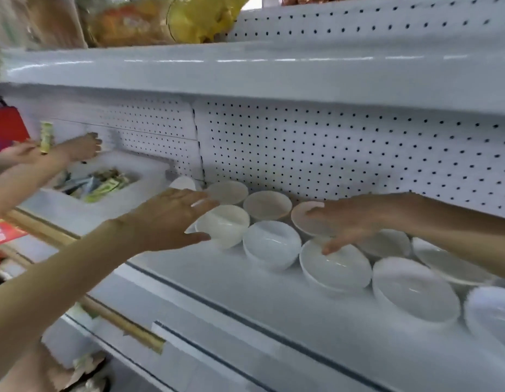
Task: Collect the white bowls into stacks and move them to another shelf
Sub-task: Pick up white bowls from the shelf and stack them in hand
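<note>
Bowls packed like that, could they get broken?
Maybe. The bowls sit crowded together, so the left hand or right hand reaching in could knock one into its neighbour and chip it. The front bowl might slide off the shelf if nudged forward.
</note>
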Demonstrator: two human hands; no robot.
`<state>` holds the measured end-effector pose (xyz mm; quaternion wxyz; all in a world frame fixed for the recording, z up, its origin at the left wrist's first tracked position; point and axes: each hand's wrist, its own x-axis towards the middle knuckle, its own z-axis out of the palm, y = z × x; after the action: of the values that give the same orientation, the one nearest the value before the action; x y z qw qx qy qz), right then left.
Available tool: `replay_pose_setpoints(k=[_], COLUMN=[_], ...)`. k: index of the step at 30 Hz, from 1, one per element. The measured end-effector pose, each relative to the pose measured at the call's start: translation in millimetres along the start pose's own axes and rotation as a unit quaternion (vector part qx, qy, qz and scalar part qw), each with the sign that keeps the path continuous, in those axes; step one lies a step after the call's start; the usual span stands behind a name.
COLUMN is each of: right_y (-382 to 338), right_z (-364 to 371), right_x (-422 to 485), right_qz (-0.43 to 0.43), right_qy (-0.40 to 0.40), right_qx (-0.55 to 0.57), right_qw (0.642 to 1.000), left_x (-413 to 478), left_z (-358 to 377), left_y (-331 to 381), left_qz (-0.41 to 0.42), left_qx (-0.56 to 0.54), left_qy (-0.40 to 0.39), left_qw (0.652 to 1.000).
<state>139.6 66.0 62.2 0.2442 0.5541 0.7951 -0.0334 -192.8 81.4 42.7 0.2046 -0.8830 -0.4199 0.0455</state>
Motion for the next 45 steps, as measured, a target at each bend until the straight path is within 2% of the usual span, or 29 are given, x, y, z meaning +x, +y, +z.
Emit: replay_pose_setpoints(k=[3,6,10,13,16,19,22,24,28,32,40,45], right_y=[-12.7,-26.5,-51.2,-73.8,-97.3,-117.9,-142.2,-156.1,-166.5,-167.1,-167.5,-164.3], right_z=[-3.3,-4.7,-17.9,-39.0,-62.1,-73.7,-79.9,-81.4,-80.7,-82.6,-77.6,-75.2], right_x=[16.2,36.7,69.8,99.4,136.2,172.4,204.9,221.0,237.8,244.7,243.1,234.5], right_qz=[0.022,0.007,0.019,0.018,0.010,0.021,0.032,0.038,0.048,0.058,0.052,0.057], right_qy=[0.000,0.010,-0.019,-0.011,0.028,0.079,0.090,0.107,0.133,0.111,0.141,0.162], right_qx=[0.052,0.140,0.200,0.190,0.233,0.306,0.423,0.456,0.471,0.498,0.525,0.523], right_qw=[0.998,0.990,0.979,0.982,0.972,0.948,0.901,0.883,0.871,0.858,0.838,0.835], left_x=[7.8,5.3,-1.0,-3.2,-7.8,-18.0,-28.2,-32.6,-36.9,-37.4,-38.8,-37.1], left_z=[24.9,53.2,86.7,101.6,116.4,135.7,158.7,172.4,190.0,199.4,209.1,190.0], left_y=[-24.9,-50.5,-71.8,-91.6,-110.2,-119.6,-120.9,-119.5,-115.8,-109.1,-102.7,-103.2], left_qz=[0.027,0.050,0.077,0.052,-0.007,-0.051,-0.079,-0.088,-0.112,-0.102,-0.099,-0.139], left_qx=[-0.033,-0.068,-0.104,-0.156,-0.197,-0.220,-0.243,-0.278,-0.359,-0.375,-0.410,-0.463], left_qy=[0.013,-0.005,0.003,0.012,0.040,0.041,0.031,0.032,0.022,0.038,0.078,0.109], left_qw=[0.999,0.996,0.992,0.986,0.979,0.973,0.966,0.956,0.926,0.921,0.904,0.868])
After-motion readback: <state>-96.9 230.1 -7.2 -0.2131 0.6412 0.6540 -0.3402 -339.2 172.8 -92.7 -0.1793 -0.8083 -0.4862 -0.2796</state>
